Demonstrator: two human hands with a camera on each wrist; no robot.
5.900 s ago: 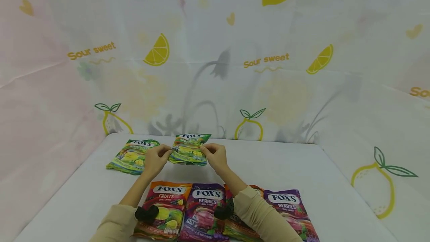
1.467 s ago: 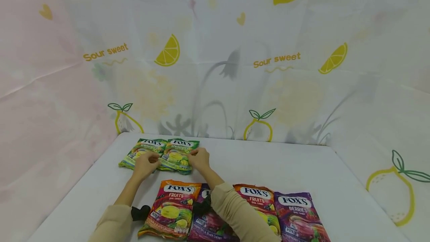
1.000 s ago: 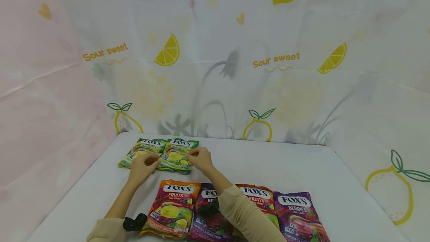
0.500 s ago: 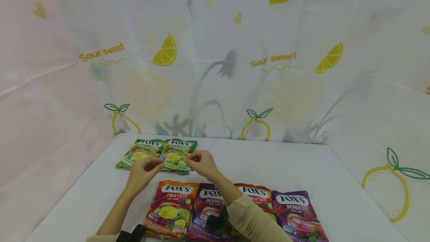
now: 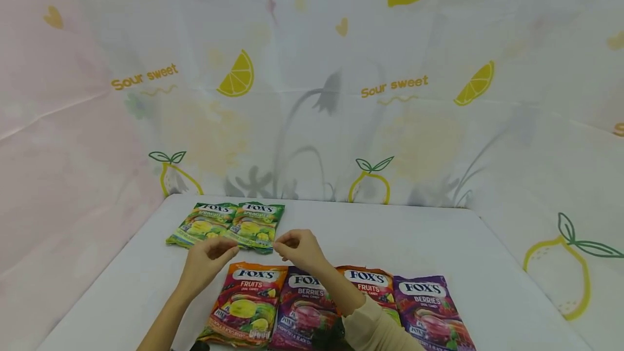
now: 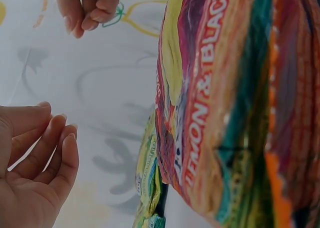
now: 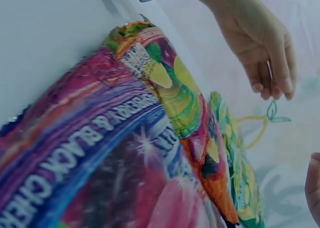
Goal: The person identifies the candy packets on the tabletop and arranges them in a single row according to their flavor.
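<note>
In the head view my left hand (image 5: 205, 264) hovers just in front of the green candy bags, holding nothing, its fingers loosely bent. My right hand (image 5: 303, 251) is likewise unburdened, near the lower right corner of the right green bag (image 5: 255, 226). That bag lies flat, touching the left green bag (image 5: 207, 223) at the far left of the table. The left wrist view shows the left hand's relaxed fingers and thumb (image 6: 42, 158) around bare air. Only a sliver of the right hand (image 7: 314, 185) enters the right wrist view.
A front row holds an orange-red fruits bag (image 5: 246, 305), a purple berries bag (image 5: 302, 313), a second fruits bag (image 5: 368, 286) and a second berries bag (image 5: 429, 307). My right forearm partly covers the middle ones. A printed cloth wall (image 5: 312, 123) rises behind the white table (image 5: 390, 237).
The green bag that both hands held up earlier now lies beside the other green bag. Both hands have let go of it and drawn back toward me.
</note>
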